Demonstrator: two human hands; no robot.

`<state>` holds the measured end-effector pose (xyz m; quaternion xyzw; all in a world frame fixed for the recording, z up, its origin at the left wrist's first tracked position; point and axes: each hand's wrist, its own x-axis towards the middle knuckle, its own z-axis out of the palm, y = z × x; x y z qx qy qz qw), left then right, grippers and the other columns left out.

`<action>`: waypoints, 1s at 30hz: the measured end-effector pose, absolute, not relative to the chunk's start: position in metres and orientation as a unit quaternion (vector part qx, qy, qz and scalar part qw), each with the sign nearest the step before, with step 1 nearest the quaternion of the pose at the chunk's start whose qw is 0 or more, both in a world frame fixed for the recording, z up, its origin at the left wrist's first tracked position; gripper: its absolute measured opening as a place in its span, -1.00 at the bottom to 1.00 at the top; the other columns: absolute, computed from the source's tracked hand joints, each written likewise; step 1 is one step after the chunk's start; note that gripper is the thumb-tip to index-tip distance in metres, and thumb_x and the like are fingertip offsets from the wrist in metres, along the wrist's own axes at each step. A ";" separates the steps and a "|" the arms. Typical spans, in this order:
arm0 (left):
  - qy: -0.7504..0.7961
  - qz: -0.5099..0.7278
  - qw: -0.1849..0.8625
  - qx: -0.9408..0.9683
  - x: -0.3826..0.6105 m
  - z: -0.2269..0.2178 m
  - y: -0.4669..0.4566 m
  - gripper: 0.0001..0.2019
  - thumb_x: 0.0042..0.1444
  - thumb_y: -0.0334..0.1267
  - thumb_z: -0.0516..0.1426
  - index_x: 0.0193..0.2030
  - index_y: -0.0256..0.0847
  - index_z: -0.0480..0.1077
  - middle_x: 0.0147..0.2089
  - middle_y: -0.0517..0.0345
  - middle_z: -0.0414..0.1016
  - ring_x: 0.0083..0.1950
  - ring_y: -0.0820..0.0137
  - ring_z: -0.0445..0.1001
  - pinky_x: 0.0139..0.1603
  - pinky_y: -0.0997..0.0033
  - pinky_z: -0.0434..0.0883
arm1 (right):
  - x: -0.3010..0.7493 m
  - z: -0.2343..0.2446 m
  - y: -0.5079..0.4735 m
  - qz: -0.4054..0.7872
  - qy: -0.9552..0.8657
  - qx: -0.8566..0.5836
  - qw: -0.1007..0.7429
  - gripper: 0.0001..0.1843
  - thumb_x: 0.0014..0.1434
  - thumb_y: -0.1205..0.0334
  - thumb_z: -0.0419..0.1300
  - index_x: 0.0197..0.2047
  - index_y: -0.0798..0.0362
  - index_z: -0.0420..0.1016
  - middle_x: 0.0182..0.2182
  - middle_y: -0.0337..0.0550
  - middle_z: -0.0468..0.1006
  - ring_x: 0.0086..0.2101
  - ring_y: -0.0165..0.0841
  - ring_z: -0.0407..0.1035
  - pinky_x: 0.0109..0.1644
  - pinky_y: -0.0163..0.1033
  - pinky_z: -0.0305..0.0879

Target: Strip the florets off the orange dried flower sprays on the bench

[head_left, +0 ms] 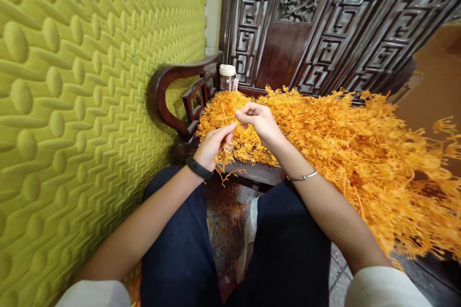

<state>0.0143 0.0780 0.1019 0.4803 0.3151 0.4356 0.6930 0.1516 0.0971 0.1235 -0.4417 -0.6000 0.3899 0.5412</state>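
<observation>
One left hand (212,147): we are gripping orange branched sprigs (224,157). One right hand (261,123): we are pinching fingertips (239,114) narrowly, contents unclear.

And here at the left hand (212,146), the curled fingers drop out of sight behind the thumb, swallowing the upper ends of some orange strands (225,157). Over at the right hand (262,122), too fine to tell whether a strand is pinched! The orange heap (317,127) buries most of the table (257,172), covers the jar's (227,77) base and spills out of view rightward. The tag (235,84)? Too small to read. The cardboard box (435,76) is cut off at the right, the carved panel (284,53) up top.
</observation>
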 end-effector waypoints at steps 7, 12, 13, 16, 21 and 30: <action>0.278 0.426 0.752 0.419 0.024 0.103 0.086 -0.57 0.19 -0.25 0.00 -0.71 -0.26 0.11 -0.76 0.33 0.01 -0.73 0.65 0.01 -0.67 0.58 -0.07 | 0.150 0.119 0.110 0.310 -0.566 -0.465 0.606 -0.70 -0.02 0.16 0.26 -0.58 0.08 0.23 -0.65 -0.33 0.24 -0.58 -0.54 0.08 -0.46 -0.32 0.05; 0.255 0.408 0.795 0.368 0.027 0.107 0.092 -0.51 0.26 -0.31 -0.10 -0.74 -0.27 0.07 -0.78 0.34 -0.06 -0.76 0.67 -0.08 -0.69 0.61 -0.10 | 0.142 0.113 0.121 0.259 -0.573 -0.481 0.611 -0.73 0.00 0.19 0.23 -0.58 0.08 0.23 -0.63 -0.32 0.25 -0.56 -0.53 0.12 -0.42 -0.31 0.10; 0.254 0.403 0.802 0.361 0.026 0.107 0.092 -0.50 0.26 -0.31 -0.12 -0.75 -0.27 0.06 -0.79 0.34 -0.09 -0.76 0.68 -0.10 -0.70 0.62 -0.11 | 0.143 0.113 0.125 0.247 -0.577 -0.484 0.610 -0.73 0.00 0.19 0.23 -0.58 0.08 0.23 -0.63 -0.32 0.25 -0.55 -0.52 0.13 -0.41 -0.31 0.11; 0.249 0.393 0.814 0.347 0.022 0.107 0.084 -0.48 0.26 -0.32 -0.14 -0.77 -0.27 0.02 -0.80 0.34 -0.15 -0.77 0.67 -0.13 -0.71 0.61 -0.14 | 0.166 0.112 0.143 0.184 -0.551 -0.509 0.635 -0.74 -0.01 0.18 0.22 -0.58 0.08 0.23 -0.62 -0.32 0.26 -0.53 -0.50 0.18 -0.38 -0.31 0.16; 0.243 0.393 0.815 0.350 0.007 0.098 0.067 -0.52 0.23 -0.30 -0.10 -0.75 -0.26 0.08 -0.78 0.33 -0.09 -0.76 0.65 -0.07 -0.70 0.61 -0.06 | 0.260 0.101 0.168 0.110 -0.378 -0.581 0.713 -0.75 0.00 0.17 0.18 -0.58 0.07 0.22 -0.63 -0.33 0.23 -0.56 -0.49 0.18 -0.41 -0.30 0.17; 0.301 0.379 0.798 0.360 0.008 0.104 0.071 -0.63 0.19 -0.14 -0.09 -0.48 -0.31 0.37 -0.59 0.13 0.31 -0.57 0.46 0.35 -0.64 0.53 0.22 | 0.269 0.079 0.167 0.222 -0.479 -0.571 0.628 -0.77 -0.17 0.33 0.22 -0.34 0.06 0.35 -0.39 -0.20 0.46 -0.28 -0.34 0.38 -0.15 -0.16 0.33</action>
